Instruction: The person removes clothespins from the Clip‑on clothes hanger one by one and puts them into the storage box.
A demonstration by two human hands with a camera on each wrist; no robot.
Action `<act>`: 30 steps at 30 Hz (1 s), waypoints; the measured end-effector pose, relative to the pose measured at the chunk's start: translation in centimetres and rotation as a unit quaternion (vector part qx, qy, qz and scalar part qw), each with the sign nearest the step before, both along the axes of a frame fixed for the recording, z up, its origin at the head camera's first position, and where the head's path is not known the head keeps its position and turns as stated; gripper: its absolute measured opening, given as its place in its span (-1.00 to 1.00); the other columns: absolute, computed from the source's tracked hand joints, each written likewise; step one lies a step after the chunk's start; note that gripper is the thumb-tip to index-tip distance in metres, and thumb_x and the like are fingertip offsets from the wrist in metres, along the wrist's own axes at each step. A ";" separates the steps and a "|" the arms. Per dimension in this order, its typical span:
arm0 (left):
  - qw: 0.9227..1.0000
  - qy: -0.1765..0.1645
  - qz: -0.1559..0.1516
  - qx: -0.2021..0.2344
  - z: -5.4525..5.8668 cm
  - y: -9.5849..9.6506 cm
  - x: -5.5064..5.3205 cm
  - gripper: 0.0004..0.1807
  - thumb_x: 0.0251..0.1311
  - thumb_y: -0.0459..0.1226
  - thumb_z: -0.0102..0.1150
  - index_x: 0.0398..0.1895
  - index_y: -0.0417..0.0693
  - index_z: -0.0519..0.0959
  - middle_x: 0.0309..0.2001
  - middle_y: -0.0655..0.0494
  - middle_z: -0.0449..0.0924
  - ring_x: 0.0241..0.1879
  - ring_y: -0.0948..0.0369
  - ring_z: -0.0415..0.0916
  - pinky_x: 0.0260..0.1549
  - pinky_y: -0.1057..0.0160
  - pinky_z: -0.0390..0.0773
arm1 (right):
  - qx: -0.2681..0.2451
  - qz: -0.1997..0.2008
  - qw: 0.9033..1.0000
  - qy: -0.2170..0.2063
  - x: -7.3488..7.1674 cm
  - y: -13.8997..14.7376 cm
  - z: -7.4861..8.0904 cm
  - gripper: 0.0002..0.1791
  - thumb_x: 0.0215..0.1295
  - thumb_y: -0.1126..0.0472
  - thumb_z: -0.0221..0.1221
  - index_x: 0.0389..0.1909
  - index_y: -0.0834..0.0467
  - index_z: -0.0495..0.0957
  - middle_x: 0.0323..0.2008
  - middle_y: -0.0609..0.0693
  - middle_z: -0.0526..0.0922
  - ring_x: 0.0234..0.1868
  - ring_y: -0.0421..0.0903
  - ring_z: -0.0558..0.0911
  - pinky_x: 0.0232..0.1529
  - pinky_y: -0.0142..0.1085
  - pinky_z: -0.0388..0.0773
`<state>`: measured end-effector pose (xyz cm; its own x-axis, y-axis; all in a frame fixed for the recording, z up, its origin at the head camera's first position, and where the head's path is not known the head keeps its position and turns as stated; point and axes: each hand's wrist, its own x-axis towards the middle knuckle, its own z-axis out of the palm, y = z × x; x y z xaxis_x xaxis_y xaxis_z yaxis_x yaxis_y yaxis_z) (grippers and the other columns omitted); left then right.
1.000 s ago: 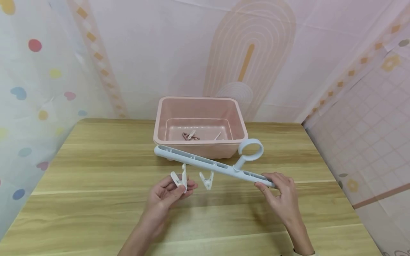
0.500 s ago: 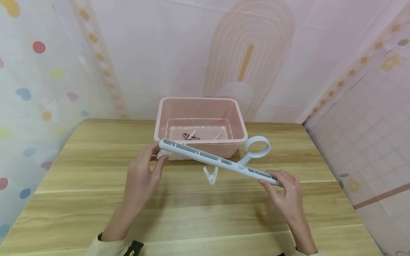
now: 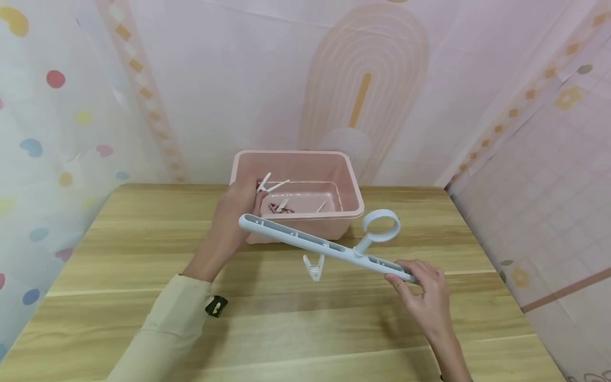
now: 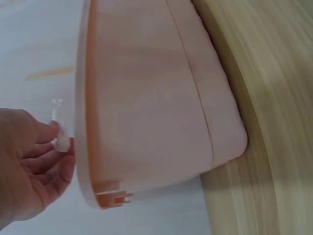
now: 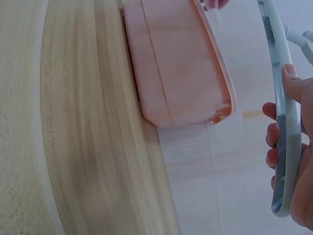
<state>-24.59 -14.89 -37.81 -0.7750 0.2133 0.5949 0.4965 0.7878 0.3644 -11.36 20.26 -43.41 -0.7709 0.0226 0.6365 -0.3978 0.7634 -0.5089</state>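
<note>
My left hand [image 3: 234, 204] is over the left side of a pink plastic bin [image 3: 329, 229], pinching a white clothespin [image 3: 262, 187] whose two arms point upward. In the left wrist view the same clothespin [image 4: 62, 140] sits between thumb and fingertips beside the bin's rim. My right hand [image 3: 424, 297] grips one end of a pale blue bar hanger [image 3: 305, 242] with a round open hook [image 3: 397, 225]. Thumb and fingers wrap the bar in the right wrist view. A white clothespin [image 3: 314, 268] hangs below the bar near its middle.
On the bin's floor lie a few small clothespins [image 3: 281, 207], some reddish brown, and a white one [image 3: 321, 207] to their right. The bin stands at the back of a wooden table [image 3: 296, 329], against patterned wall cloth [image 3: 215, 79].
My left hand has carried its clothespin from in front of the bar, past the bar's left end, up over the bin. My right hand keeps the hanger nearly still.
</note>
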 end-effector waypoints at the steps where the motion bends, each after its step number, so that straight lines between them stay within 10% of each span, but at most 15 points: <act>1: 1.000 -0.009 0.002 -0.008 -0.1 0.0 -0.3 -0.85 0.38 -0.39 0.12 -0.15 -0.36 0.46 -0.36 -0.22 0.55 -0.38 -0.12 0.48 -0.41 -0.07 0.53 | 0.001 -0.003 1.000 -0.001 0.0 0.0 0.0 -0.71 -0.10 0.29 0.49 -0.28 0.15 0.71 -0.42 -0.03 0.72 -0.33 -0.30 0.56 -0.08 -0.35 0.23; 11: 0.991 -0.126 0.026 -0.033 -1.1 0.2 -2.1 -0.87 0.38 -0.38 0.09 -0.30 -0.33 0.50 -0.46 -0.18 0.56 -0.48 -0.05 0.48 -0.44 0.01 0.51 | 0.012 -0.015 1.000 -0.007 0.0 0.0 -0.1 -0.70 -0.11 0.28 0.49 -0.27 0.16 0.71 -0.41 -0.01 0.72 -0.31 -0.23 0.57 -0.09 -0.36 0.23; 19: 0.993 -0.113 0.028 -0.005 -1.1 0.6 -2.2 -0.78 0.37 -0.32 0.16 -0.16 -0.40 0.58 -0.18 -0.30 0.69 -0.26 -0.17 0.63 -0.21 -0.07 0.62 | 0.012 -0.012 1.000 -0.005 -0.1 0.3 0.0 -0.70 -0.10 0.28 0.49 -0.27 0.17 0.71 -0.42 0.00 0.71 -0.32 -0.24 0.56 -0.06 -0.28 0.25; 27: 0.988 0.043 -0.064 0.131 -2.1 2.2 1.8 -0.89 0.25 -0.45 0.23 -0.18 -0.27 0.63 -0.09 -0.12 0.63 -0.11 -0.02 0.61 -0.12 0.03 0.61 | 0.009 -0.009 1.000 -0.007 -0.2 0.2 0.3 -0.71 -0.09 0.28 0.49 -0.27 0.16 0.71 -0.42 -0.02 0.71 -0.32 -0.28 0.55 -0.07 -0.30 0.25; 30: 0.979 0.014 -0.091 0.180 -3.0 3.1 4.5 -0.73 0.17 -0.51 0.27 -0.04 -0.24 0.63 -0.02 -0.11 0.65 -0.04 0.01 0.64 -0.02 0.06 0.62 | 0.008 -0.008 1.000 -0.014 -0.2 0.2 0.3 -0.71 -0.08 0.28 0.49 -0.27 0.15 0.71 -0.42 -0.03 0.71 -0.31 -0.29 0.55 -0.08 -0.31 0.23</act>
